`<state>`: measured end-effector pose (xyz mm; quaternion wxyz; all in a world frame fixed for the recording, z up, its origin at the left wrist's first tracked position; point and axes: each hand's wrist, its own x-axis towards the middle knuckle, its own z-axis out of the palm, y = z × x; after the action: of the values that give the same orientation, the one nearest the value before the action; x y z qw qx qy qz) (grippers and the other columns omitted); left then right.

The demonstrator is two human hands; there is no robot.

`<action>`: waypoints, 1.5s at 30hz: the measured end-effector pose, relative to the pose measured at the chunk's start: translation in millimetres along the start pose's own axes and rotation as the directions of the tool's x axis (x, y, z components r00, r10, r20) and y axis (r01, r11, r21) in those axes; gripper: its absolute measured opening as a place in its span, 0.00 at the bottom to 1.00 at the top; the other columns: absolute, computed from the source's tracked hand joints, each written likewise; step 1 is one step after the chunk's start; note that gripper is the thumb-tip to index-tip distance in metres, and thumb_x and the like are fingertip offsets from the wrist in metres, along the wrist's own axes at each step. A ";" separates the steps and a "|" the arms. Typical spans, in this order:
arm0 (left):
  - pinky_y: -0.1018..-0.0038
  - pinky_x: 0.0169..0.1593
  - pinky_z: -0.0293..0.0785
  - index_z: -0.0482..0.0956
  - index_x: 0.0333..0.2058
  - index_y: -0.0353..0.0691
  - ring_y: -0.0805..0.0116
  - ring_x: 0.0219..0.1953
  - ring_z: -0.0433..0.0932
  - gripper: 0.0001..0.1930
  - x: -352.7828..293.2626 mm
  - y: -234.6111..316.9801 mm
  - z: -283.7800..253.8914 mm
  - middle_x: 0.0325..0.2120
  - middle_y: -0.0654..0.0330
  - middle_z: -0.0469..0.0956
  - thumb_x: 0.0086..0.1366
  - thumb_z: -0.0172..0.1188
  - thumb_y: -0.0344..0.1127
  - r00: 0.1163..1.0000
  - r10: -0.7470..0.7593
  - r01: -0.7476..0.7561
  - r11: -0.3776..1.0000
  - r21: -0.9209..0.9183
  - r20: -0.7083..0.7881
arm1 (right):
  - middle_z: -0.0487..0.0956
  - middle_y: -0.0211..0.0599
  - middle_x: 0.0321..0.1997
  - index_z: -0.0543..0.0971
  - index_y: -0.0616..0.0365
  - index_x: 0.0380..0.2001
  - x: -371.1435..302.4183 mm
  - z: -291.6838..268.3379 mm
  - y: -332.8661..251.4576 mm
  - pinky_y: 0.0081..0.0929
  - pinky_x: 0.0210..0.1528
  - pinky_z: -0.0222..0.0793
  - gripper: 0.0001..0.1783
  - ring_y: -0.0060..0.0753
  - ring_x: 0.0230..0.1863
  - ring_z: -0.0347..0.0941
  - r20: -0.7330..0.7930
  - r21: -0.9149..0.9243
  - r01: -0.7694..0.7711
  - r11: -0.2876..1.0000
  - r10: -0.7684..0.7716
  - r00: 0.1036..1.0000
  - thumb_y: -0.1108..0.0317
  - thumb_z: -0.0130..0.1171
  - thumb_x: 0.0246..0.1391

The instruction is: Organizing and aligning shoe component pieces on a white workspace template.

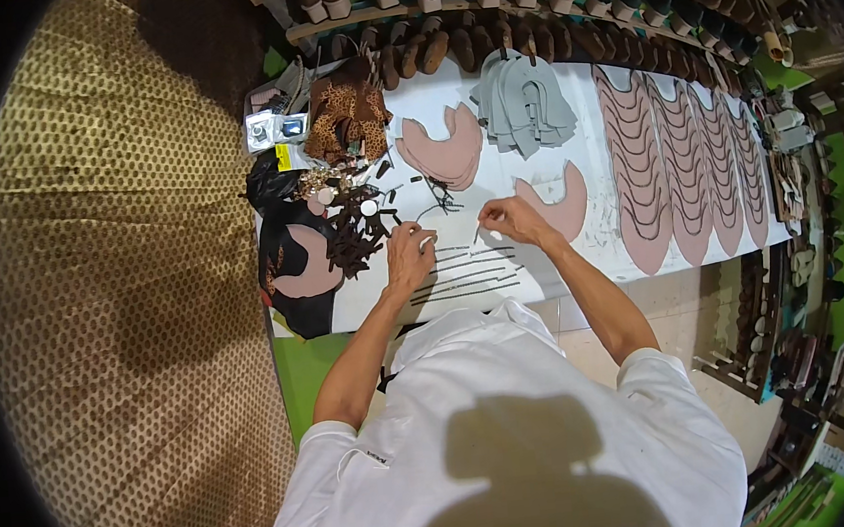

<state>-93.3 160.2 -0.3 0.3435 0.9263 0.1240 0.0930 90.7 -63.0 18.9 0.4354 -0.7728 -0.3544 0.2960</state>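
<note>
Over the white worktable (582, 255), my left hand (408, 257) is bent with its fingers pressed together; anything between them is too small to make out. To its right, my right hand (517, 223) closes thumb and fingertips in a pinch, and I cannot tell what is in it. Several thin dark strips (464, 287) lie in rows just below and between the hands. More short dark strips (445, 199) sit loosely above. Beside my right hand rests a pink U-shaped piece (566, 206). Left of my left hand spreads a heap of small dark brown pieces (357, 231).
Stacked pink pieces (444, 151), grey pieces (525, 104) and leopard-print pieces (349, 114) lie farther back. Overlapping pink pieces (640, 174) form columns at right. A black bag (294, 270) lies at left. Shoe shelves (511, 13) line the back; a patterned gold sheet (133, 289) hangs left.
</note>
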 end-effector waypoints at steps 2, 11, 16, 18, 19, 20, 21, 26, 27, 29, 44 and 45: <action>0.56 0.52 0.69 0.88 0.40 0.43 0.50 0.50 0.74 0.11 -2.3 3.7 5.8 0.44 0.53 0.76 0.59 0.64 0.28 0.998 0.067 -0.067 0.998 0.011 -0.020 | 0.87 0.42 0.32 0.86 0.60 0.37 -7.6 4.5 8.0 0.35 0.41 0.78 0.13 0.40 0.33 0.84 0.046 -0.026 -0.049 0.998 0.050 0.998 0.62 0.66 0.56; 0.56 0.51 0.69 0.88 0.38 0.44 0.51 0.49 0.73 0.09 -11.1 4.7 12.7 0.43 0.55 0.75 0.59 0.65 0.29 0.997 0.072 -0.072 0.997 -0.005 0.014 | 0.88 0.41 0.32 0.87 0.61 0.38 -5.0 12.7 -27.1 0.33 0.42 0.79 0.12 0.37 0.34 0.84 0.129 0.000 -0.121 0.993 0.120 0.984 0.65 0.66 0.55; 0.56 0.51 0.69 0.88 0.38 0.45 0.52 0.49 0.73 0.09 -11.1 4.0 11.5 0.42 0.55 0.74 0.59 0.65 0.29 0.998 0.069 -0.069 0.998 0.003 0.003 | 0.87 0.35 0.34 0.88 0.59 0.41 -3.6 16.1 -32.2 0.28 0.42 0.75 0.10 0.26 0.34 0.78 0.143 0.171 -0.105 0.980 0.081 0.986 0.68 0.65 0.59; 0.56 0.51 0.69 0.88 0.38 0.45 0.52 0.49 0.73 0.09 -10.7 4.1 11.3 0.43 0.56 0.74 0.59 0.65 0.29 0.996 0.087 -0.087 0.996 0.021 -0.006 | 0.87 0.36 0.34 0.88 0.59 0.41 -6.7 15.6 -23.2 0.29 0.42 0.75 0.10 0.27 0.34 0.78 0.136 0.169 -0.120 0.978 0.097 0.986 0.67 0.66 0.58; 0.56 0.51 0.69 0.88 0.38 0.45 0.52 0.49 0.73 0.09 -10.8 4.5 11.2 0.43 0.56 0.74 0.59 0.65 0.29 0.996 0.088 -0.088 0.996 0.021 -0.007 | 0.87 0.37 0.34 0.88 0.60 0.41 -9.2 15.1 -15.9 0.29 0.42 0.76 0.10 0.28 0.34 0.79 0.131 0.167 -0.136 0.977 0.115 0.985 0.67 0.67 0.58; 0.57 0.51 0.69 0.87 0.38 0.46 0.52 0.49 0.73 0.09 -10.7 5.0 11.3 0.43 0.56 0.74 0.59 0.65 0.29 0.996 0.090 -0.090 0.996 0.015 -0.004 | 0.87 0.37 0.34 0.88 0.60 0.41 -11.9 13.8 -8.3 0.29 0.42 0.76 0.10 0.28 0.34 0.79 0.129 0.167 -0.135 0.977 0.114 0.985 0.67 0.67 0.58; 0.57 0.51 0.69 0.87 0.38 0.46 0.52 0.49 0.73 0.09 -10.2 5.1 11.0 0.43 0.56 0.74 0.59 0.65 0.28 0.996 0.093 -0.093 0.996 0.009 0.000 | 0.87 0.38 0.34 0.88 0.60 0.40 -14.3 11.9 -2.6 0.30 0.42 0.76 0.11 0.29 0.34 0.79 0.125 0.075 -0.133 0.988 0.123 0.984 0.67 0.68 0.57; 0.57 0.50 0.68 0.88 0.39 0.46 0.52 0.48 0.73 0.09 -5.5 18.2 13.9 0.43 0.56 0.74 0.59 0.65 0.28 0.993 0.114 -0.114 0.993 0.008 0.024 | 0.88 0.40 0.33 0.88 0.61 0.39 -26.2 10.3 25.7 0.31 0.42 0.77 0.11 0.33 0.34 0.82 0.096 -0.068 -0.158 0.985 0.165 0.982 0.67 0.69 0.54; 0.57 0.50 0.68 0.88 0.39 0.46 0.52 0.48 0.73 0.10 -4.1 21.2 14.2 0.44 0.56 0.74 0.59 0.65 0.28 0.992 0.119 -0.119 0.993 0.014 0.038 | 0.88 0.40 0.33 0.88 0.61 0.39 -27.1 10.3 26.9 0.31 0.42 0.77 0.11 0.33 0.34 0.82 0.095 -0.066 -0.161 0.985 0.166 0.981 0.67 0.69 0.54; 0.57 0.50 0.68 0.89 0.40 0.46 0.52 0.49 0.72 0.11 -1.5 27.4 14.1 0.44 0.55 0.74 0.59 0.65 0.28 0.987 0.137 -0.139 0.990 0.020 0.082 | 0.88 0.40 0.33 0.88 0.62 0.38 -29.0 9.3 29.2 0.31 0.42 0.78 0.11 0.33 0.33 0.82 0.096 -0.037 -0.164 0.986 0.167 0.981 0.67 0.68 0.54; 0.56 0.53 0.61 0.90 0.38 0.49 0.54 0.54 0.66 0.11 -1.2 51.2 31.7 0.47 0.57 0.72 0.58 0.64 0.31 0.961 0.160 -0.199 0.967 0.160 0.227 | 0.88 0.38 0.32 0.88 0.59 0.38 -37.2 3.9 29.0 0.31 0.42 0.78 0.10 0.33 0.34 0.83 0.064 -0.012 -0.199 0.980 0.199 0.978 0.67 0.70 0.55; 0.55 0.52 0.60 0.91 0.38 0.50 0.54 0.54 0.66 0.11 -1.5 51.7 33.2 0.48 0.57 0.72 0.58 0.64 0.31 0.968 0.155 -0.184 0.973 0.140 0.199 | 0.88 0.38 0.32 0.88 0.59 0.38 -38.3 3.8 28.5 0.31 0.42 0.78 0.10 0.33 0.34 0.83 0.064 -0.011 -0.200 0.980 0.201 0.978 0.67 0.70 0.55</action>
<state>-77.6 101.5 8.8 0.2703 0.9623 0.0184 0.0249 74.1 -102.6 -2.2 0.3900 -0.7956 -0.2892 0.3624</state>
